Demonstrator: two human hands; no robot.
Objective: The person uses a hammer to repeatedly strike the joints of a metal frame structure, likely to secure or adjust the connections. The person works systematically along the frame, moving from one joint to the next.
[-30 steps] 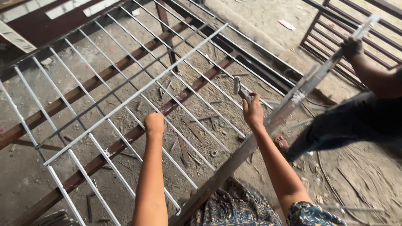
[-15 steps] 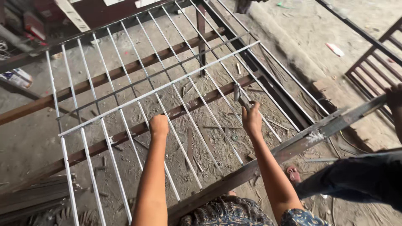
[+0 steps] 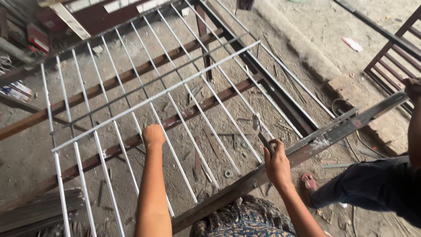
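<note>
A white-painted metal bar grille [image 3: 144, 98], tilted above the dirt floor [image 3: 307, 39], is gripped on one bar by the closed left hand [image 3: 153, 135]. A small hammer [image 3: 262, 134] is clasped in the right hand [image 3: 276, 164] by the angle-iron frame [image 3: 324, 140]; that frame's far end is held by another person's hand [image 3: 413, 90].

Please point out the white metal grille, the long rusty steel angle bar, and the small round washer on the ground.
White metal bar grille [image 3: 175, 90], head view, on its crossbar.
Long rusty steel angle bar [image 3: 333, 134], head view, on its upper face.
Small round metal washer [image 3: 227, 173], head view, on its ring.
</note>
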